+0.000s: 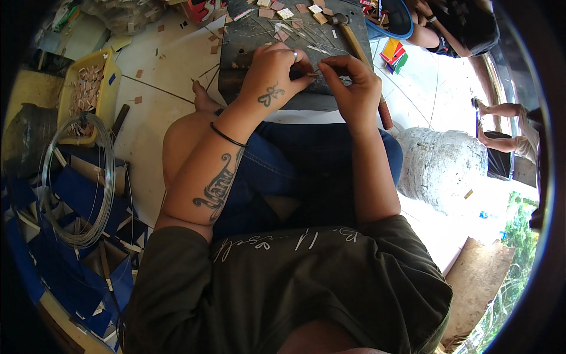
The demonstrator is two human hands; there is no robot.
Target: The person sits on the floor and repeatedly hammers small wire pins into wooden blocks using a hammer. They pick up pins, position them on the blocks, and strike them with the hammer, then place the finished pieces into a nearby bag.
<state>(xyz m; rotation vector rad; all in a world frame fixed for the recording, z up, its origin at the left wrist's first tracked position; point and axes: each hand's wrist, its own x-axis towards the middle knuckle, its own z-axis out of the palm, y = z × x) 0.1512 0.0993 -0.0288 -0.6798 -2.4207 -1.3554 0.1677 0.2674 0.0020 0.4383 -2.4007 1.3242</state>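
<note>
Grip: your left hand (pixel 274 74) and right hand (pixel 354 88) pinch a thin wire (pixel 312 73) together.
Under: dark work block (pixel 247 35).
Beside: hammer (pixel 354 38); wire coil (pixel 79 183) far left.

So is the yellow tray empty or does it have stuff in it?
Not empty: the yellow tray holds a heap of small brownish pieces.

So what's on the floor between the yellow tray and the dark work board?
In the head view, between the yellow tray and the dark board lies pale floor with a few small brown scraps and thin wires.
</note>
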